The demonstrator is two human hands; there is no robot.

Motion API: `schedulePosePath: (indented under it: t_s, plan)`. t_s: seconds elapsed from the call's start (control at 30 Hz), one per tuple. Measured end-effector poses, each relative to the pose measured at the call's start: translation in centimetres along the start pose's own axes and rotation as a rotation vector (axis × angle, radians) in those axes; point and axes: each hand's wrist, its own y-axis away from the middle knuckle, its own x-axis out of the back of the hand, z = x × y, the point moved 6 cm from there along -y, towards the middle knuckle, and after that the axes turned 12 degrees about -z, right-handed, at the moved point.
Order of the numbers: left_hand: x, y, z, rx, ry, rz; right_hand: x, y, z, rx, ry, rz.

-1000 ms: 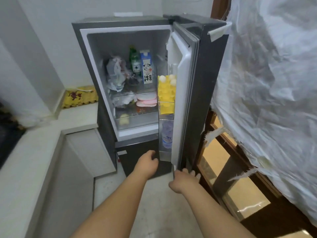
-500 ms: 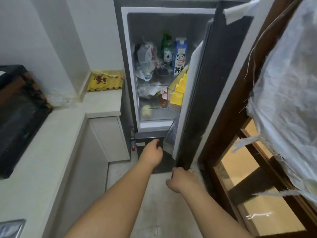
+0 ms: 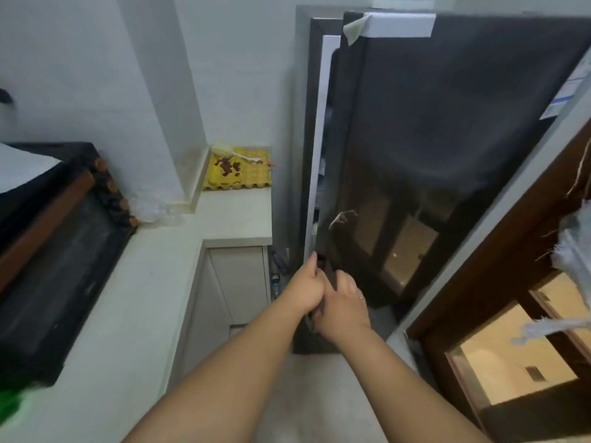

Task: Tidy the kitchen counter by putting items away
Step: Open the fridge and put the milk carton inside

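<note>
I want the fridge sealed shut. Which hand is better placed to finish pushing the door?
Probably the right hand: it lies flat on the fridge door's dark outer face near its lower edge. The left hand sits at the narrow gap, where fingers could get pinched.

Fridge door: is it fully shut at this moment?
Not quite. The fridge door is nearly closed; a narrow gap along its left edge shows the white inner frame.

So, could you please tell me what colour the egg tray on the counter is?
Yellow; the egg tray shows best in the head view, with dark red bits on it.
</note>
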Motion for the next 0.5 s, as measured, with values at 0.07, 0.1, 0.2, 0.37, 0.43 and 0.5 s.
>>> schedulePosePath:
  t_s: [0.07, 0.1, 0.2, 0.37, 0.43, 0.5]
  plan:
    - [2.2, -1.8, 0.4, 0.008, 0.003, -0.008, 1.2, -2.5, -1.6, 0.018, -0.006, 0.026]
    - [3.0, -2.5, 0.6, 0.014, 0.017, -0.008, 1.9, -3.5, -2.2, 0.029, -0.003, 0.047]
    - [4.9, -5.3, 1.2, 0.022, 0.107, -0.030, 4.3, -6.7, -3.2, 0.041, -0.010, 0.107]
    - [6.5, -7.9, 2.5, 0.030, 0.177, -0.037, 6.2, -10.0, -3.2, 0.097, -0.030, 0.142]
    - [6.9, -8.4, 2.6, 0.010, 0.174, -0.026, 6.0, -11.0, -2.9, 0.124, -0.030, 0.141]
    - [7.1, -8.6, 2.5, -0.002, 0.143, 0.019, 5.8, -11.7, -2.4, 0.159, -0.020, 0.145]
